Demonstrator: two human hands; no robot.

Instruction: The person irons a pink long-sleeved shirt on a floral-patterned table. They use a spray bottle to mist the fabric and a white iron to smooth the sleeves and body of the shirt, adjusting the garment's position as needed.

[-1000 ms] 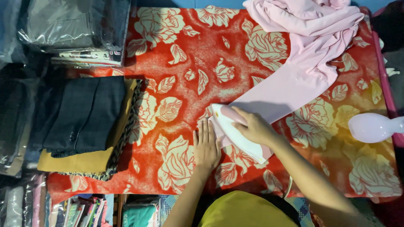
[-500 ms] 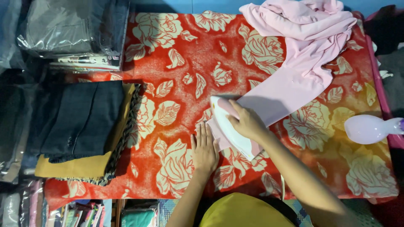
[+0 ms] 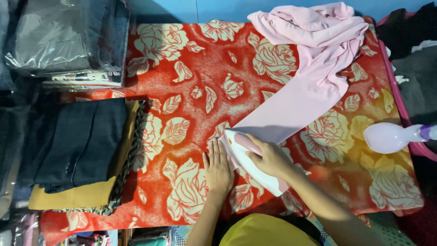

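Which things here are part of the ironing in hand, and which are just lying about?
In use: iron under the right hand; pink cloth; red flowered blanket beneath; left hand flat beside the iron.

Lying about: pile of folded dark clothes; plastic-wrapped packs; pale purple spray bottle.

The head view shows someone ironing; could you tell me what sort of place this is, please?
Probably a home ironing spot: a floral red blanket as pad, an iron on pink cloth, stacks of folded clothes.
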